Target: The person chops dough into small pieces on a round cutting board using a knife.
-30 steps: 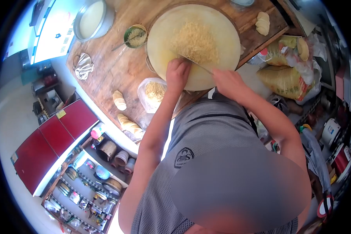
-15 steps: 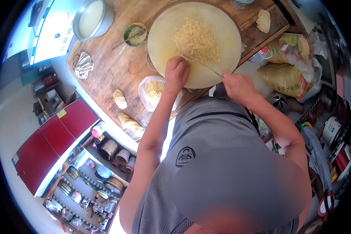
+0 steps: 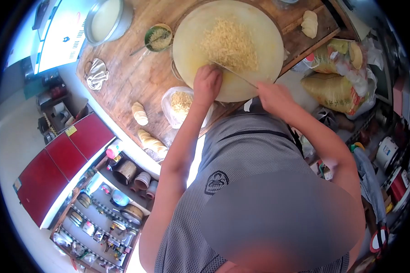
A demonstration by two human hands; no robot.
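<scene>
A round pale cutting board [image 3: 187, 41] holds a heap of finely chopped yellowish food [image 3: 230, 45]. My right hand [image 3: 274, 98] grips the handle of a knife [image 3: 237, 73] at the board's near right edge. The thin blade slants up and left across the board, along the near side of the heap. My left hand [image 3: 208, 84] rests at the board's near edge, its fingers curled in close to the blade's far end. Whatever lies beneath those fingers is hidden.
On the wooden table [image 3: 123, 73] are a plastic bag of chopped food [image 3: 181, 103], a green bowl with a spoon [image 3: 159, 38], a metal pot of whitish contents [image 3: 105, 20], a cloth [image 3: 97, 74] and rolled dough pieces [image 3: 152, 142]. Sacks [image 3: 330, 91] stand to the right.
My right hand and the knife handle have shifted slightly up and left. The left hand stays curled in nearly the same place, and the heap looks much the same.
</scene>
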